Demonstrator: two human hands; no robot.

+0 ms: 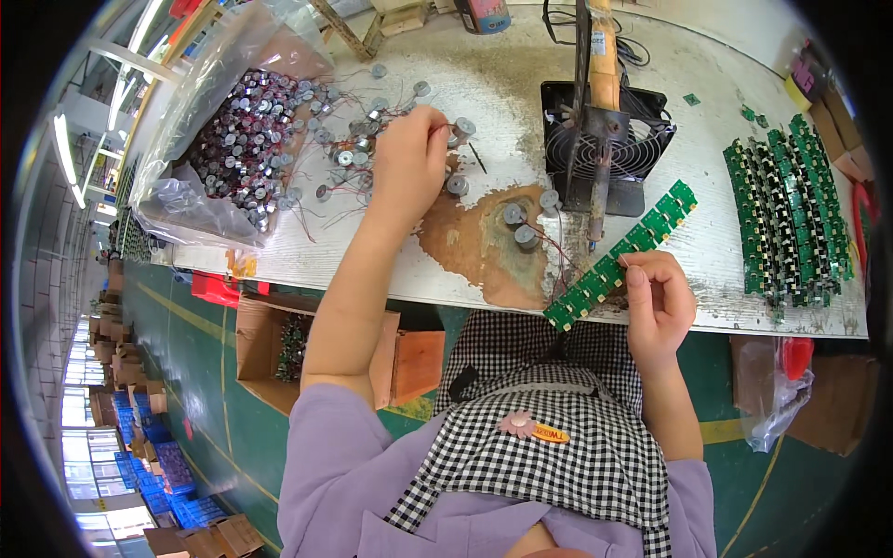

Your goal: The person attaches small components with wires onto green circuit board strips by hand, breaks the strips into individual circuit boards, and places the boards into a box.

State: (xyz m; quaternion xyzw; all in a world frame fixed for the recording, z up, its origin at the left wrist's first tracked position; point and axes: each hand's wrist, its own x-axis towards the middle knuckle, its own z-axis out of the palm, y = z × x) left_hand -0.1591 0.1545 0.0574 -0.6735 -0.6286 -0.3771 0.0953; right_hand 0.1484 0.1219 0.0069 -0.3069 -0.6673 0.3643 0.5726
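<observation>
My left hand (409, 163) is closed, its fingers pointing away from me among small round metal motors (358, 153) with thin red and dark wires. Whatever it grips is hidden behind the hand. By the table's front edge, my right hand (662, 302) is closed in a pinch beside a long green circuit board strip (619, 260). A thin pale bit shows at its fingertips, too small to name. The strip lies diagonally, its lower end at the table edge. Above it, a soldering iron (600, 181) hangs tip down from a stand. Several loose motors (526, 237) lie left of the strip.
A plastic-lined box (191, 195) heaped with motors stands at the left. Behind the iron is a black fan (642, 130). Stacked green board strips (786, 219) lie at the right. A cardboard box (265, 349) sits below the table, left of me. A can (484, 14) stands at the back.
</observation>
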